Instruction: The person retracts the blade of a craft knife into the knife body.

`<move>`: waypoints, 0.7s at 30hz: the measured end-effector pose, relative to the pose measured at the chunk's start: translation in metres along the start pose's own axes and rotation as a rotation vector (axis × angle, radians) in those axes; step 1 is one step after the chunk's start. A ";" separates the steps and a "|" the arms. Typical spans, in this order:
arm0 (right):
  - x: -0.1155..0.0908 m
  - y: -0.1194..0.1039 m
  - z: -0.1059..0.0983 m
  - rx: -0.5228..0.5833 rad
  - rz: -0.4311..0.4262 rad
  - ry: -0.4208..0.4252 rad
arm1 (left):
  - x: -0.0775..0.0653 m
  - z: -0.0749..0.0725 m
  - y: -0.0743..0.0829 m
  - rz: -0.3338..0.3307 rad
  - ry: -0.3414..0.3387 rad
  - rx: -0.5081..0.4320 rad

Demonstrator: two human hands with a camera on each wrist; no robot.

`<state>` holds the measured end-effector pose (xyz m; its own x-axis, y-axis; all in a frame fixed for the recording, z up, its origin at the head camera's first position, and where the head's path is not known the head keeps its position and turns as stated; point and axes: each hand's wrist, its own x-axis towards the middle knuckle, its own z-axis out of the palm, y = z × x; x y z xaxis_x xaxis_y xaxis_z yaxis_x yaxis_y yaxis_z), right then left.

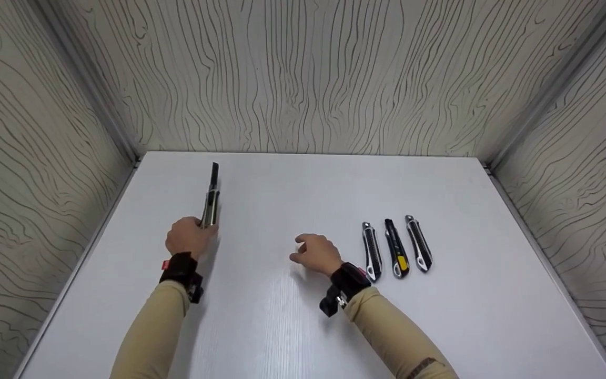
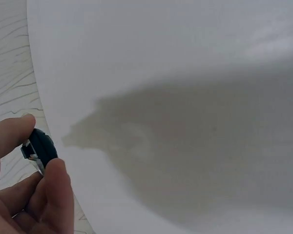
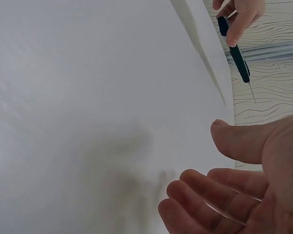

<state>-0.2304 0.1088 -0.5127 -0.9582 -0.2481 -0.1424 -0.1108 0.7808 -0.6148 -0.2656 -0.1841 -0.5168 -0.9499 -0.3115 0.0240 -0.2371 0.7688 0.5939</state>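
My left hand [image 1: 190,237] grips a utility knife [image 1: 211,205] at its near end, with the dark blade run out and pointing to the back of the table. In the left wrist view, thumb and fingers pinch the end of the knife [image 2: 43,146]. From the right wrist view, the same knife [image 3: 237,56] appears side-on, its thin blade out and a shadow below it on the table. My right hand [image 1: 317,253] hovers over the middle of the table and holds nothing. Its fingers [image 3: 200,200] are loosely bent, with the thumb apart.
Three more utility knives lie side by side to the right of my right hand: a silver and black one [image 1: 372,251], a black one with a yellow slider [image 1: 397,250] and another silver and black one [image 1: 418,243]. Patterned panels [image 1: 303,79] enclose the white table [image 1: 282,189].
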 end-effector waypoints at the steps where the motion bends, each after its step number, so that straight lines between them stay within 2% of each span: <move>1: 0.000 0.001 0.000 0.000 0.000 0.002 | -0.002 0.004 0.002 0.010 -0.001 -0.007; 7: -0.003 0.007 -0.003 0.003 0.006 0.018 | -0.015 0.026 0.018 0.050 -0.020 -0.061; 14: -0.005 0.014 -0.006 0.003 0.016 0.039 | -0.035 0.046 0.045 0.099 -0.055 -0.115; 21: -0.003 0.023 -0.010 0.014 0.038 0.112 | -0.059 0.063 0.075 0.170 -0.092 -0.136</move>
<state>-0.2326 0.1334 -0.5189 -0.9852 -0.1526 -0.0787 -0.0711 0.7800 -0.6218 -0.2397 -0.0731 -0.5247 -0.9899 -0.1271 0.0632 -0.0485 0.7216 0.6906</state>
